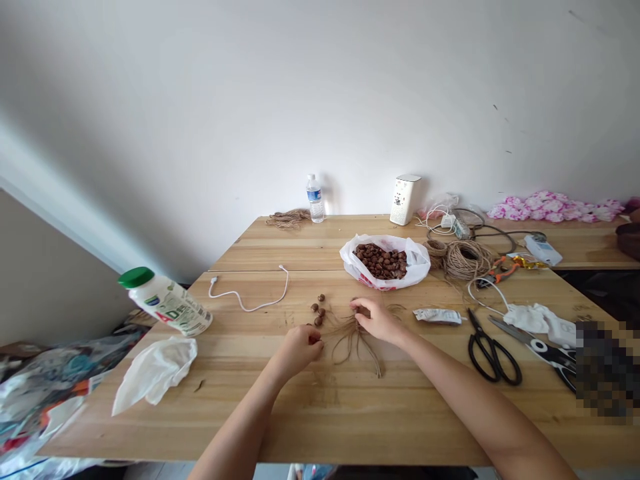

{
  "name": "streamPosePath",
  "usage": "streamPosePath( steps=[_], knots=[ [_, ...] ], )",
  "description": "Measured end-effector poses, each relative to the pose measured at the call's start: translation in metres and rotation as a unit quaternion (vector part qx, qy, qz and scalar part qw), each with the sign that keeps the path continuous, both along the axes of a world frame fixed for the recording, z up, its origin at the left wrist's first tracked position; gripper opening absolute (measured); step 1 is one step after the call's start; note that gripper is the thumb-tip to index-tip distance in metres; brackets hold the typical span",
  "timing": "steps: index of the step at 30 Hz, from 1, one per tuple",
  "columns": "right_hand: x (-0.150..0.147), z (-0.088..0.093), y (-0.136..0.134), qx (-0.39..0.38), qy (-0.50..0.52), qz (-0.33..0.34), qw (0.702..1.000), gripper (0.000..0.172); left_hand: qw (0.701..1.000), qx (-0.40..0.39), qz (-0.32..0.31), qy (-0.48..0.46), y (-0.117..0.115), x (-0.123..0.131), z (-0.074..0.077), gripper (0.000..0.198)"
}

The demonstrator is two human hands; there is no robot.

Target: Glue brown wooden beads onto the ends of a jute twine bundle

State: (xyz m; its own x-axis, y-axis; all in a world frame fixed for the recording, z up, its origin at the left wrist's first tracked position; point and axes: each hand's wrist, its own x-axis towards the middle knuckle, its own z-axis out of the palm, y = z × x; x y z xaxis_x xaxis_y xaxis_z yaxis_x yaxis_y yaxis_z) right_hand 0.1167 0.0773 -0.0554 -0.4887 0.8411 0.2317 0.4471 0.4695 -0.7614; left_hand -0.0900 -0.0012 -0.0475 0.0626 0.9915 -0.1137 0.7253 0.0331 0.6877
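Thin brown twine strands (357, 343) fan out on the wooden table in front of me. My right hand (379, 321) is over their gathered upper end, thumb and fingers pinched on the strands. Just left of them, my left hand (300, 348) rests low with its fingers curled in; whatever it grips is hidden or too small to name. Several round brown nuts (319, 310) lie just beyond the left hand. Farther back stands a white plastic bag (417, 273), its mouth spread wide around a heap of similar brown nuts (380, 261).
To the right lie a glue-like tube (437, 317), black scissors (493, 353), larger shears (537, 345), pliers (500, 270) and twine rolls (467, 260). A white cable (247, 308), a green-capped bottle (170, 303) and a white cloth (155, 373) are on the left. A water bottle (315, 200) stands near the wall.
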Motion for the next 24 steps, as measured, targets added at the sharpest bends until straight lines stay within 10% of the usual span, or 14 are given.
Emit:
streamPosePath(
  steps=[10,15,24],
  knots=[
    [0.002,0.018,-0.011,0.052,-0.019,0.050,0.997,0.021,0.997,0.034,0.012,0.067,0.002,-0.010,-0.002,0.014],
    [-0.011,0.026,-0.035,0.168,-0.171,0.228,0.943,0.015,0.998,0.007,-0.001,0.061,0.000,-0.021,0.007,0.020],
    [-0.015,0.023,-0.048,0.198,-0.300,0.250,0.899,0.017,0.997,0.014,-0.020,0.073,-0.002,-0.036,0.017,0.018]
  ],
)
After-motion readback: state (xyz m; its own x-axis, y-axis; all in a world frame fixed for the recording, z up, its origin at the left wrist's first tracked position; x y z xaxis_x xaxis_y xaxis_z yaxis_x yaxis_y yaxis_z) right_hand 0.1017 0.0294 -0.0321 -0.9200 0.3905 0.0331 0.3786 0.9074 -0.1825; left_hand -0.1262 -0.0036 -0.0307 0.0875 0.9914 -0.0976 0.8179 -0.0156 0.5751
